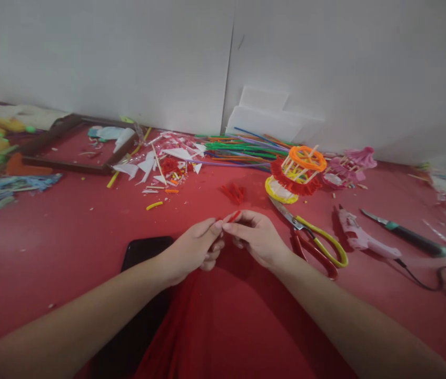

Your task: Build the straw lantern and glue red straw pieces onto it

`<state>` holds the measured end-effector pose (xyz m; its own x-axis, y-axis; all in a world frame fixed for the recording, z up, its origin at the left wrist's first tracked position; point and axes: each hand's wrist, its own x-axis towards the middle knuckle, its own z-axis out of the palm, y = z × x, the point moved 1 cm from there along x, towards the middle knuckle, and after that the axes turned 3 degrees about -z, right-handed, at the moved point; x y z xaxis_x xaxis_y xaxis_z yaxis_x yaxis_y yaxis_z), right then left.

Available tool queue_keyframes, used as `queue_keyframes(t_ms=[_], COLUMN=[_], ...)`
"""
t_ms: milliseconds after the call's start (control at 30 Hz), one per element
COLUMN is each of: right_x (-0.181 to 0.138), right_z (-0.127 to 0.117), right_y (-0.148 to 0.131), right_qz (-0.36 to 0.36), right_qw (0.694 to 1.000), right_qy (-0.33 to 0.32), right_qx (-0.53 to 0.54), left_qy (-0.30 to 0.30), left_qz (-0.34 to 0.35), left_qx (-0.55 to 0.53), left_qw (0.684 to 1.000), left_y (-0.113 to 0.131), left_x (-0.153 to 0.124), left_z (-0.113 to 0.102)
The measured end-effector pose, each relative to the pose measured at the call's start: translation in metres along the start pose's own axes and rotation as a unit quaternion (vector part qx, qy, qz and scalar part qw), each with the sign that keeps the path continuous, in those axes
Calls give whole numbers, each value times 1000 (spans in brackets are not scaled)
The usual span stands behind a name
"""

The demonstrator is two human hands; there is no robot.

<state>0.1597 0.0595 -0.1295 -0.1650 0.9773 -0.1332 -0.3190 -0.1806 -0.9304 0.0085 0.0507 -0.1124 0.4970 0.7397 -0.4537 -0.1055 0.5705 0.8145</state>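
My left hand [197, 245] is closed, thumb and fingers pinched together. Long red pipe cleaners [177, 329] run from beneath it toward the bottom edge. Fingertips nearly touching it, my right hand [260, 237] pinches a short red pipe cleaner piece [234, 216]. The inner fingers of both hands are partly hidden. Just beyond them lies a small pile of red pieces [234, 193]. A black phone-like slab [144, 250] is partly under my left wrist. Scissors [313, 242] with one red and one yellow handle rest beside my right hand.
An orange, red and yellow stick model [299, 171] stands behind the scissors. A pink glue gun [365, 237] and a craft knife [408, 234] lie to the right. Several coloured pipe cleaners [238, 148], scraps [167, 163] and a brown frame [67, 164] line the back.
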Motion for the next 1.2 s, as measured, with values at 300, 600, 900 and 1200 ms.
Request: queue_keyframes(t_ms=[300,600,900,1200], right_x=[3,5,-4,-8], right_z=[-1,-3,2,0], right_y=[3,-1,-5,-2], right_qz=[-70,-68,-38,-81], right_qw=[997,994,996,979], right_qy=[42,79,76,82], right_qx=[-2,43,-28,-171], left_qy=[-13,-7,76,50], left_qz=[-44,-53,-26,-13], left_qx=[-49,-74,-64,-34], left_qw=[998,996,995,998], left_y=[5,4,5,0], left_x=[3,1,2,0], left_z=[-2,-4,0,-2])
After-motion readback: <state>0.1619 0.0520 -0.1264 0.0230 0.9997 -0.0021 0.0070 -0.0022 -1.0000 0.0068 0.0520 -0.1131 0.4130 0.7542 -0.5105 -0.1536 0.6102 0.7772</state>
